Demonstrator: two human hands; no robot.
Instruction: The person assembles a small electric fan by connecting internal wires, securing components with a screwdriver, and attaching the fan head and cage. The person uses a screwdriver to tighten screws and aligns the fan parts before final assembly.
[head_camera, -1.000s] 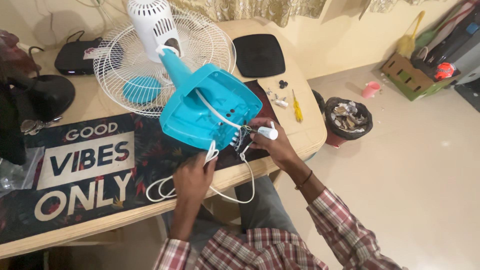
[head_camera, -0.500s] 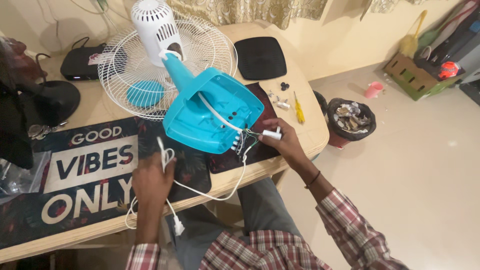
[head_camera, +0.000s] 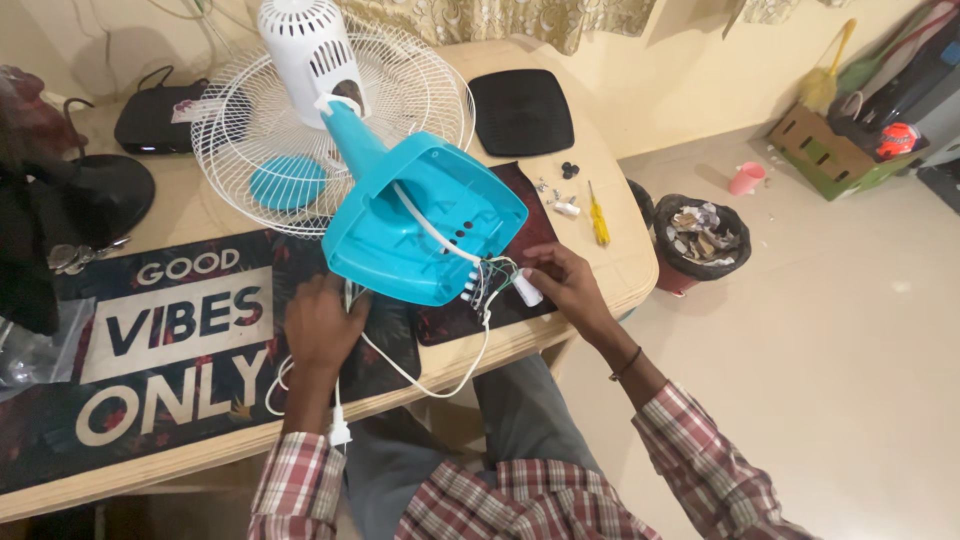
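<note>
The left hand (head_camera: 318, 325) gripped the limp white cord (head_camera: 425, 380) beside the light, rigid fan base (head_camera: 425, 232); the right hand (head_camera: 562, 283) pinched a small white capacitor (head_camera: 526, 289) at its fragile wires.

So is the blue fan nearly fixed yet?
Not yet. The fan lies tipped over with its turquoise base open and the screws out beside a yellow screwdriver. The right hand holds a small white part at the loose wires; the left hand holds the white cord. The base remains uncovered.
</note>
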